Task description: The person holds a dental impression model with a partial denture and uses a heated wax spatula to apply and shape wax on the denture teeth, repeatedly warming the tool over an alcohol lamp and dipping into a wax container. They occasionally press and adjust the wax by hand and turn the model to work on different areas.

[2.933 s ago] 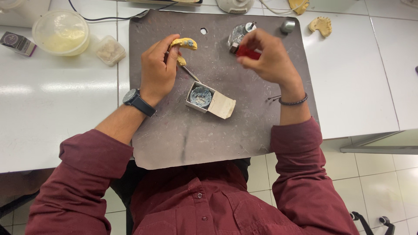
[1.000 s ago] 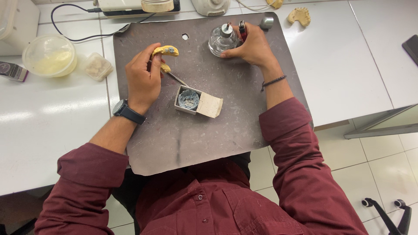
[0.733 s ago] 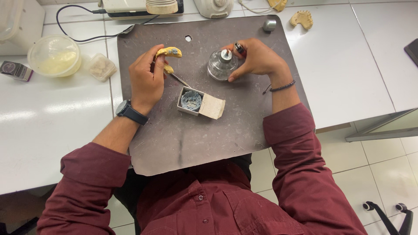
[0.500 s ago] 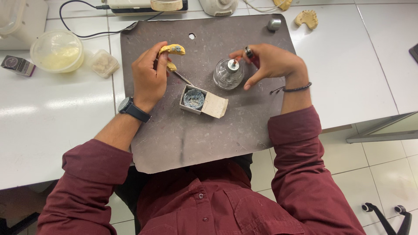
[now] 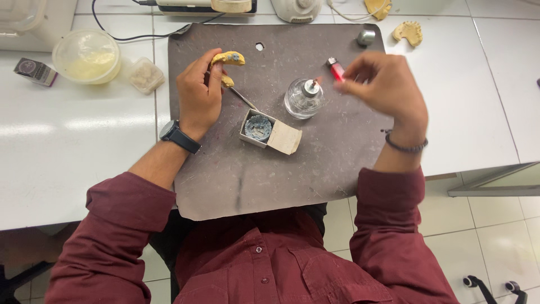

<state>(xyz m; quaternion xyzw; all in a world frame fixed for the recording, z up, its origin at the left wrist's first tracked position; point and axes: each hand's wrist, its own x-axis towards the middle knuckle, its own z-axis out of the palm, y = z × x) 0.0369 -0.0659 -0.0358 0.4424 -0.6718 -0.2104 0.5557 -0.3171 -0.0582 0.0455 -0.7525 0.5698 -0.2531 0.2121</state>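
- The yellow dental cast (image 5: 228, 58) sat pinched at the fingertips of the left hand (image 5: 198, 95), raised just over the grey work board (image 5: 225, 174), with a thin metal instrument (image 5: 243, 97) held in the same closed grip and slanting down to the right of it.
- A small open box of grey wax (image 5: 259, 127) lay just right of and below that grip, at the instrument's tip, its cardboard flap folded out to the right.
- A glass spirit lamp (image 5: 304, 98) stood between the two hands, near the right fingertips.
- A red lighter (image 5: 336, 69) was nipped between thumb and fingers of the right hand (image 5: 388, 90), just up and right of the lamp's wick; the hand was blurred.
- A second yellow cast (image 5: 408, 32) lay on the white bench (image 5: 67, 152), beyond the right hand.
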